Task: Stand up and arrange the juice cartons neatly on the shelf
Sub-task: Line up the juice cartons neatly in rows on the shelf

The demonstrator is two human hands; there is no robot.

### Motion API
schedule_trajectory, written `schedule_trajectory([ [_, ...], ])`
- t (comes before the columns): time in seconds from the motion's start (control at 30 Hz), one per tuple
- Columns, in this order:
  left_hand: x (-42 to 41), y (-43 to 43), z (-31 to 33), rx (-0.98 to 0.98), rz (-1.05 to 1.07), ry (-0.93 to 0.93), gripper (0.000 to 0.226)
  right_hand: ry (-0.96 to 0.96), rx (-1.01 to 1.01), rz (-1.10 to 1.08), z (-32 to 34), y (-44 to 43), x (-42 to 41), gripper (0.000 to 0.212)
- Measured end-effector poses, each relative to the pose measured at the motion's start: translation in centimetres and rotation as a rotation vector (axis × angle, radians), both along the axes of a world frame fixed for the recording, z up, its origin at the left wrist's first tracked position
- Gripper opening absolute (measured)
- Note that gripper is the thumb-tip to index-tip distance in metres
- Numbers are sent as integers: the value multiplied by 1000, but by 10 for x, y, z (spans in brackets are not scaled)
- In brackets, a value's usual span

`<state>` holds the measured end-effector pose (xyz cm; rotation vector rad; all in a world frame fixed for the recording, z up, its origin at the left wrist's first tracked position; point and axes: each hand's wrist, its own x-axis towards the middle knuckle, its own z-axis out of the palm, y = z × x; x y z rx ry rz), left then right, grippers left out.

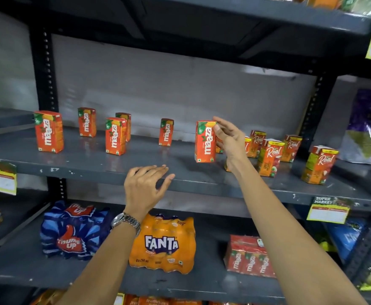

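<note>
Several orange Maaza juice cartons stand upright and spread out along the grey shelf point(149, 157): one at the left point(49, 132), one further back point(87, 122), a pair point(115, 136), one in the middle point(166, 132) and one nearer the front point(205, 140). My right hand point(228, 137) is beside that last carton, its fingertips at the carton's upper right edge, fingers loosely extended. My left hand point(145, 188), with a watch on the wrist, hovers over the shelf's front edge with relaxed fingers, holding nothing. Several Real juice cartons point(269, 158) stand at the right, partly hidden by my right arm.
On the lower shelf sit a Thums Up pack point(74, 232), a Fanta pack point(162, 243) and a wrapped Maaza pack point(248, 258). A purple bag point(365, 126) stands at the far right. Price labels point(327, 210) hang on the shelf edges. A dark shelf is overhead.
</note>
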<state>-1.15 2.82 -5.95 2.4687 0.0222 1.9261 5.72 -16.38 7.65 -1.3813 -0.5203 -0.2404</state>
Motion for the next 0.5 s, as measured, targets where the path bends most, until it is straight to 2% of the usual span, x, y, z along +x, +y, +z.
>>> schedule_trajectory([
  [0.3, -3, -1, 3, -29, -58, 15, 37, 4, 6, -20, -5, 11, 5, 31],
  [0.5, -11, 25, 6, -50, -78, -17, 36, 20, -45, -2, -7, 50, 19, 30],
])
